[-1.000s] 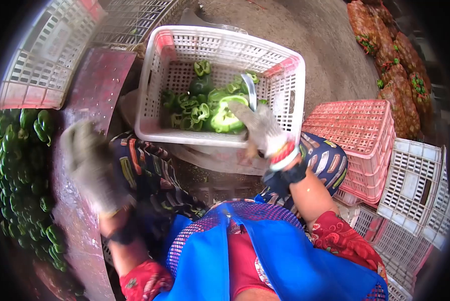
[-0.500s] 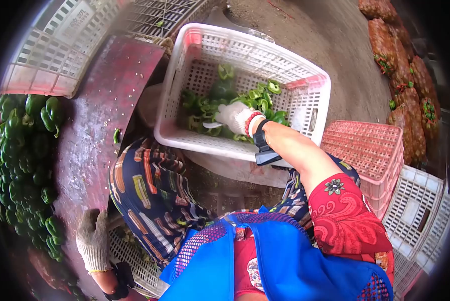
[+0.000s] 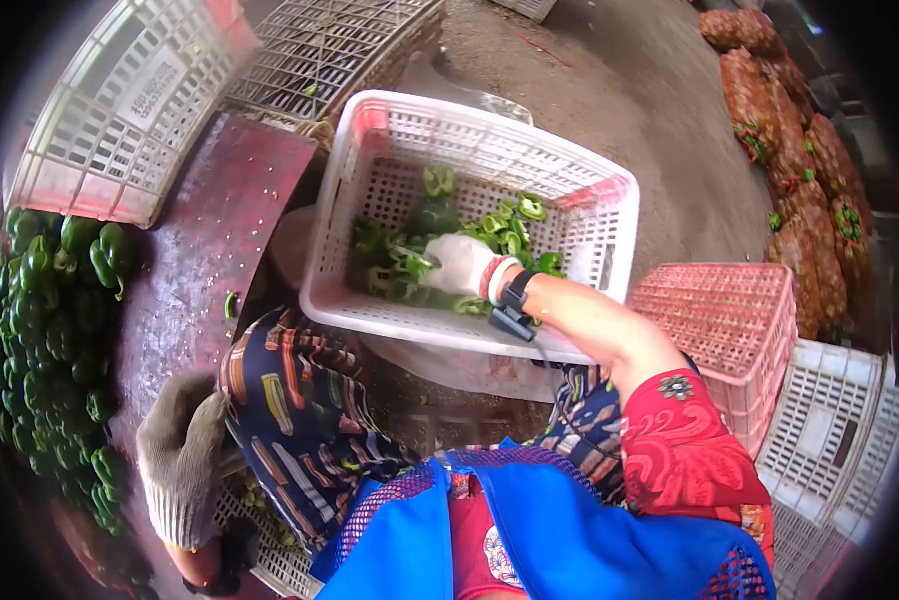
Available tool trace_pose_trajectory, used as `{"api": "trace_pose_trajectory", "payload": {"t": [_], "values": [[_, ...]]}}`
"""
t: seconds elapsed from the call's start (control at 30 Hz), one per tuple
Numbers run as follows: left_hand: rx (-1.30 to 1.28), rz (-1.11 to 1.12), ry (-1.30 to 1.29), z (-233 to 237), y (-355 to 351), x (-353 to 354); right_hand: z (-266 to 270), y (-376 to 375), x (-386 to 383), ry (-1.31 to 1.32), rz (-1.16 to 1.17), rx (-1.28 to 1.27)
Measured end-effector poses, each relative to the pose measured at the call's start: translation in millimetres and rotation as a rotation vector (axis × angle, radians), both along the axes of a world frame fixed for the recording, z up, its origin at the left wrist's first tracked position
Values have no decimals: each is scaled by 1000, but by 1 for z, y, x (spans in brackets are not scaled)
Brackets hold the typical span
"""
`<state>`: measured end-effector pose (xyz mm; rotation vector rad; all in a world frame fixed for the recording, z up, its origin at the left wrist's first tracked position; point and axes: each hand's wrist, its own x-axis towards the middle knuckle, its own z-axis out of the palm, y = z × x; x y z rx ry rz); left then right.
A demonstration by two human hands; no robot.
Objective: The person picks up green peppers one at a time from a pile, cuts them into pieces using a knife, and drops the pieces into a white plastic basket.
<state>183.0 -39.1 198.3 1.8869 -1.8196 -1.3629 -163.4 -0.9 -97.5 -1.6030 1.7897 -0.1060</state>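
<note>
My right hand (image 3: 457, 264), in a white glove, reaches down into a white plastic crate (image 3: 489, 112) between my knees. Its fingers are curled among cut green peppers (image 3: 504, 232), and their tips are hidden there; I cannot tell what they grip. At the lower left, my left hand (image 3: 181, 450) wears a grey-white knitted glove. Its fingers and thumb are apart, with nothing seen between them, over the edge of a reddish board (image 3: 184, 290) beside my knee. Whole green peppers (image 3: 54, 330) are heaped on the board's far left.
A white crate (image 3: 134, 110) stands at the upper left, beside a dark slatted crate (image 3: 324, 60). Pink crates (image 3: 714, 320) and white crates (image 3: 824, 425) are at my right. Filled mesh sacks (image 3: 784, 160) line the right side. Another crate (image 3: 274, 550) sits below my left hand.
The view has shifted, so the crate sits lower. My right hand has pushed down among the cut peppers; the pale blade-like strip at its fingers no longer shows. My left hand has moved nearer my knee.
</note>
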Motion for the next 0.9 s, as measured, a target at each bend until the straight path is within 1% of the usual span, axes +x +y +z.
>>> {"api": "trace_pose_trajectory", "payload": {"t": [0.03, 0.07, 0.1, 0.13, 0.17, 0.2, 0.23, 0.27, 0.3, 0.33, 0.37, 0.43, 0.47, 0.5, 0.57, 0.6, 0.63, 0.67, 0.7, 0.73, 0.77, 0.8, 0.83, 0.87, 0.9], "values": [[51, 32, 104, 5, 1, -17, 21, -2, -7, -79, -42, -16], [-44, -58, 123, -6, 4, -30, 43, -3, -12, -159, -83, -38], [59, -27, 180, -3, 6, -57, 71, -1, -12, -228, -136, -38], [108, -75, 336, -17, 7, -75, 110, 1, -9, -296, -189, -39], [133, -88, 372, -42, 8, -88, 152, 9, -5, -401, -279, 7], [169, -104, 409, -57, 12, -105, 173, 16, 0, -404, -276, -83], [303, -10, 619, -83, 16, -122, 175, 25, 4, -416, -238, -306], [543, 37, 705, -102, 14, -138, 173, 36, 10, -420, -202, -518], [640, 36, 802, -116, 15, -151, 180, 50, 19, -382, -268, -503], [731, 42, 903, -121, 19, -164, 186, 60, 25, -343, -323, -492], [770, 86, 943, -122, 25, -172, 177, 71, 27, -305, -377, -579], [838, 181, 1011, -120, 33, -186, 171, 87, 25, -297, -433, -550], [846, 166, 1001, -130, 33, -189, 166, 93, 25, -298, -455, -530], [856, 154, 988, -147, 32, -191, 156, 97, 28, -214, -439, -624], [865, 172, 999, -165, 31, -200, 157, 98, 31, -142, -414, -580], [852, 157, 945, -172, 27, -200, 157, 96, 31, -103, -396, -559], [838, 143, 894, -177, 20, -197, 152, 90, 31, -125, -424, -616], [824, 130, 843, -183, 16, -195, 148, 86, 30, -182, -440, -629], [698, 70, 850, -196, 15, -194, 145, 82, 28, -239, -453, -640], [568, 17, 850, -197, 15, -195, 142, 77, 27, -297, -460, -650], [404, -83, 832, -198, 9, -194, 135, 73, 26, -295, -421, -631], [464, 8, 780, -199, 12, -191, 131, 71, 24, -371, -429, -585], [521, 104, 730, -170, 19, -196, 131, 69, 24, -448, -440, -540], [568, 107, 728, -171, 15, -194, 141, 66, 26, -525, -454, -493], [615, 109, 728, -175, 7, -195, 154, 67, 21, -662, -498, -305]]}}
